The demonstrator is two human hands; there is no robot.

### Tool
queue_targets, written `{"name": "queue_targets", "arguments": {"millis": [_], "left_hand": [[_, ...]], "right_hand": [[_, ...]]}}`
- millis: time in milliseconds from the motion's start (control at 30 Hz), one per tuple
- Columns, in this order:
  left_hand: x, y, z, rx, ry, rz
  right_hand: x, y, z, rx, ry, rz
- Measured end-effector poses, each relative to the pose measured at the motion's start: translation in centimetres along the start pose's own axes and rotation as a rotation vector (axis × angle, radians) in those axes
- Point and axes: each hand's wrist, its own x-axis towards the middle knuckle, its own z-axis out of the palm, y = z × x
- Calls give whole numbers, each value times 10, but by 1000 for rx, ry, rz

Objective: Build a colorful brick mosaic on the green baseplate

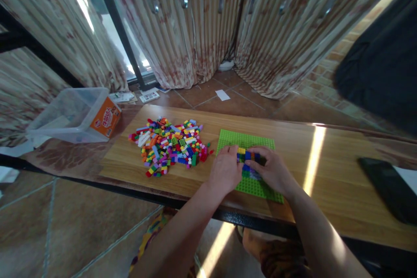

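Tabletop [295, 147] lies open right of the green baseplate [246, 138], while loose bricks [172, 142] block its left.

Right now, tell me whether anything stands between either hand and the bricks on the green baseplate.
Nothing visible does: the left hand and right hand are already at the bricks on the green baseplate. The loose brick pile lies off to the left.

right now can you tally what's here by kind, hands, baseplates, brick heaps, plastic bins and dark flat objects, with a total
Hands: 2, the left hand and the right hand
Green baseplate: 1
Heap of loose bricks: 1
Clear plastic bin: 1
Dark flat object: 1
Total: 6
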Motion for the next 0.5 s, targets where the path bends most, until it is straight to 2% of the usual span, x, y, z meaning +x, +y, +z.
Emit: {"name": "queue_targets", "arguments": {"millis": [133,300,500], "left_hand": [[0,-1,1,-8,3,0],[1,-1,0,-9,0,7],[0,0,0,-18,4,2]], "right_hand": [[1,-1,-2,27,21,7],[2,11,-7,224,38,73],[5,14,-3,121,-8,44]]}}
